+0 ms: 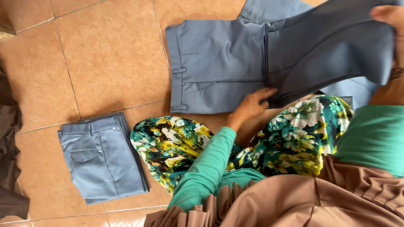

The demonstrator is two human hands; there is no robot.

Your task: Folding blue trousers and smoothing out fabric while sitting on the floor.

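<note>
On the tiled floor [109, 63], the left hand [251, 105] presses smooth blue trousers [214, 67] with fingers released, while the right hand [389, 17] grasps their folded leg.

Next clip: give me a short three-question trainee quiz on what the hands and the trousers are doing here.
1. True or false: the left hand presses on the spread blue-grey trousers at the fold.
2. Where is the right hand? A) flat on the tiled floor B) raised, holding up the trouser leg C) on the folded trousers
3. Fill in: the already folded trousers lie to the ____ of the picture, beside the floral-clad knee.

Key: 1 true; 2 B; 3 left
</note>
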